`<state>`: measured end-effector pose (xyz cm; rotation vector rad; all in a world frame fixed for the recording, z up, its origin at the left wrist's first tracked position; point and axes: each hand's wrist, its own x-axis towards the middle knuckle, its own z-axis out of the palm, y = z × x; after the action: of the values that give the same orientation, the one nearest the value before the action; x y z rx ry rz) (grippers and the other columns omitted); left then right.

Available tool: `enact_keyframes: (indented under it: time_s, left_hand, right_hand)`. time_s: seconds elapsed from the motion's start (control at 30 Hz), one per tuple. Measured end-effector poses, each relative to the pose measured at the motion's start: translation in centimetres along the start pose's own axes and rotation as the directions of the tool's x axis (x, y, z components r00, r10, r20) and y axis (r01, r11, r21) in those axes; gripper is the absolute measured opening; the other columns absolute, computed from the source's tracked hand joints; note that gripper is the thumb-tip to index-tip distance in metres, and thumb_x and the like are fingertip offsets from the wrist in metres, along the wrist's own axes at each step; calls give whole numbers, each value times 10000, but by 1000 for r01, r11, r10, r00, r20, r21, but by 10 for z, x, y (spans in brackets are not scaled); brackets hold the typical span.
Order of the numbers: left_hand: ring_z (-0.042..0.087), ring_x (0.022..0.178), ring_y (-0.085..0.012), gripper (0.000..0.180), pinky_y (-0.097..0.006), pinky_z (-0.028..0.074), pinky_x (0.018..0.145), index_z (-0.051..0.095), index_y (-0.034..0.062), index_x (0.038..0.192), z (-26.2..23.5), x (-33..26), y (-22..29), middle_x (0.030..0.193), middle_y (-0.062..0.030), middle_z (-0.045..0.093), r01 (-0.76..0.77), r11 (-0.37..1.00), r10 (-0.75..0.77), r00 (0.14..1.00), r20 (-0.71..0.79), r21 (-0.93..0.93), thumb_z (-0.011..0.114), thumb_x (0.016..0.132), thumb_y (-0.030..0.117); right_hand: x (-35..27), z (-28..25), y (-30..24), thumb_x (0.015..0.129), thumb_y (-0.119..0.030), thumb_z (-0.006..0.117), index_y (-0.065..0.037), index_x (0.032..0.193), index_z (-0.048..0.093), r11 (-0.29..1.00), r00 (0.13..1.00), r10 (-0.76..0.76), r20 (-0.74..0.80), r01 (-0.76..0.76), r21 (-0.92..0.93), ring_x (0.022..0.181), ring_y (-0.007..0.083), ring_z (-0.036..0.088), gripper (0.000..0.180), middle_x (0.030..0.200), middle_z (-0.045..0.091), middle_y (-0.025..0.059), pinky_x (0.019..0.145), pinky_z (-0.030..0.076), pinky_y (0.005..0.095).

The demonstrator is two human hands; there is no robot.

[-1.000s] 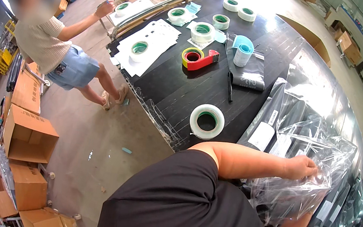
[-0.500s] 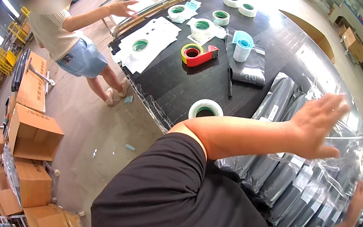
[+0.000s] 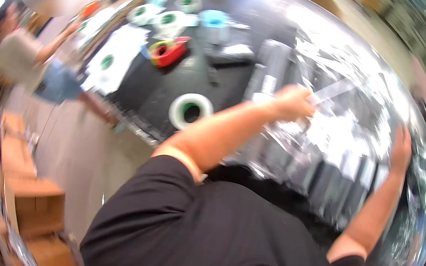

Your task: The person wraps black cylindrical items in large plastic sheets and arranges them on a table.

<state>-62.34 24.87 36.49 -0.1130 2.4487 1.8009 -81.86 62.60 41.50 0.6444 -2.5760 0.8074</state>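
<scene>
Blurred by motion, my left hand (image 3: 293,104) is over the clear plastic film (image 3: 334,105) with its fingers curled inward. A pale strip (image 3: 335,91) runs from near those fingertips toward the upper right; whether they grip it or the film I cannot tell. At the right side of the film is my right hand (image 3: 402,149), fingers pointing away from me and close together; its grip is hidden. Dark flat packages (image 3: 322,181) with white labels lie in a row under and in front of the film, between my arms.
Left on the black table (image 3: 144,75) are a large tape roll (image 3: 190,111), a red tape dispenser (image 3: 170,52), white sheets (image 3: 116,59), several tape rolls (image 3: 169,24) and a light blue roll (image 3: 214,24). A person (image 3: 27,56) stands at far left. Cardboard boxes (image 3: 37,205) stand lower left.
The view has swung, shifting the table leftward in the picture. My left hand has gone from spread fingers to curled ones over the film. My right hand now shows at the film's right side.
</scene>
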Motion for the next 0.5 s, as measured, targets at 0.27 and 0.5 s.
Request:
enact_keyframes:
  time_s: [0.27,0.5]
  left_hand:
    - [541,616,-72,294,-224,415,547,599,-5,1110,0,-19,-30,743,-37,644,165,986,-166,985,55,26,520,937,219]
    - [625,940,-194,389,-304,493,844,487,-32,1267,53,-31,-17,1051,-155,645,182,899,-90,967,237,-399,534,934,165]
  right_hand:
    - [-112,97,14,857,-615,501,47,1394,339,897,887,373,272,-271,-348,1371,374,266,867,1452,315,264,1129,186,421]
    - [-135,126,-53,847,-605,540,-67,1496,88,-59,911,311,272,-267,962,1426,335,94,957,1540,138,193,1134,94,444]
